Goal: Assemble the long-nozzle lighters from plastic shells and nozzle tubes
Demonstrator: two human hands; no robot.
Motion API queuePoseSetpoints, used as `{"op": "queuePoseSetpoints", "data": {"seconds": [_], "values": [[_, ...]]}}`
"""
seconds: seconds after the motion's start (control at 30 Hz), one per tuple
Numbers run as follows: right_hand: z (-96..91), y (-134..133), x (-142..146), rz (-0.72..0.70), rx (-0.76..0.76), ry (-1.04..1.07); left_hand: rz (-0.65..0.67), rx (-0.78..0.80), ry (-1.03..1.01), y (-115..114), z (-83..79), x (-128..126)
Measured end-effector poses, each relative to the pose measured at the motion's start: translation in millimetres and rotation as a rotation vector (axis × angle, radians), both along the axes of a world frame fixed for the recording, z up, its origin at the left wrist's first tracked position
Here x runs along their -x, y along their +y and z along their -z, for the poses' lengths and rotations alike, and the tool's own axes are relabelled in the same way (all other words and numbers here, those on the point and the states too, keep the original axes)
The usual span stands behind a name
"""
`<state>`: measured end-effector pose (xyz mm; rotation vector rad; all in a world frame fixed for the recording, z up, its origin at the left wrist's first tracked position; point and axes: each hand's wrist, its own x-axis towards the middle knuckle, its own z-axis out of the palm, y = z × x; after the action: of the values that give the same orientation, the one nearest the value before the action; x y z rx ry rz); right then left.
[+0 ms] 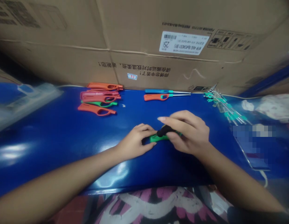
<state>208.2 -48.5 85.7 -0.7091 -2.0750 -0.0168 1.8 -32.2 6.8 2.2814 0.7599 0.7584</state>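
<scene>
My left hand [135, 140] pinches the near end of a green lighter handle [155, 138] lying on the blue table, thumb and fingers on either side of it. Above that handle, my right hand [192, 132] is closed around a black screwdriver [166, 130]. Its dark end points down and left to the green plastic; the tip itself is too blurred to make out. My right hand covers the handle's other end. Small pale metal pieces [123, 105], perhaps screws, lie farther back to the left.
Orange and red lighter casings [98, 109] and a green one are piled at the back left. Two lighters with metal rods [156, 97] lie at the back centre. Turquoise-and-metal rod parts [228, 109] are heaped at right, near a phone [254, 152]. A cardboard box [135, 37] stands behind.
</scene>
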Motion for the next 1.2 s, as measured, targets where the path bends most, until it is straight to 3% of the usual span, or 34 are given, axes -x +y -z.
{"op": "queuePoseSetpoints", "data": {"seconds": [0.13, 0.27, 0.33, 0.43, 0.5, 0.63, 0.67, 0.83, 1.0, 1.03, 1.13, 1.2], "values": [[-1.4, 1.9, 1.3, -0.159, 0.239, 0.121, -0.006, -0.011, 0.006, -0.1, 0.7, 0.1], [1.6, 7.2, -1.9, -0.032, -0.003, 0.102, -0.005, 0.006, -0.008, -0.1, 0.6, -0.4], [2.1, 7.5, -4.3, 0.006, -0.02, 0.033, 0.002, 0.008, -0.008, -0.1, 0.8, -0.4], [1.0, 6.2, -4.9, -0.104, 0.264, 0.021, -0.009, -0.013, -0.005, -0.1, 1.4, 0.0], [0.8, 6.0, -3.9, -0.167, 0.345, 0.05, -0.011, -0.018, 0.005, -0.2, 1.6, 0.3], [2.0, 6.4, -3.4, -0.063, 0.007, 0.002, 0.001, -0.018, 0.0, -0.4, 1.1, 0.4], [1.9, 6.1, -3.5, -0.054, -0.011, -0.026, 0.001, -0.02, -0.003, -0.4, 1.1, 0.4], [0.5, 3.9, -2.8, -0.189, 0.338, 0.039, 0.001, -0.008, 0.002, -0.6, 1.6, 0.6], [3.7, 4.4, -4.3, -0.03, -0.03, -0.103, 0.001, -0.004, -0.011, -0.7, 0.1, -0.2], [3.9, 4.2, -4.1, -0.046, -0.018, -0.124, -0.001, -0.005, -0.01, -0.6, -0.1, -0.3], [3.3, 3.6, -2.0, -0.16, 0.228, -0.03, -0.002, -0.008, 0.0, -0.4, 0.4, -0.1], [3.2, 4.0, -1.2, -0.17, 0.262, 0.034, -0.002, -0.011, 0.001, -0.3, 1.2, 0.3]]}}
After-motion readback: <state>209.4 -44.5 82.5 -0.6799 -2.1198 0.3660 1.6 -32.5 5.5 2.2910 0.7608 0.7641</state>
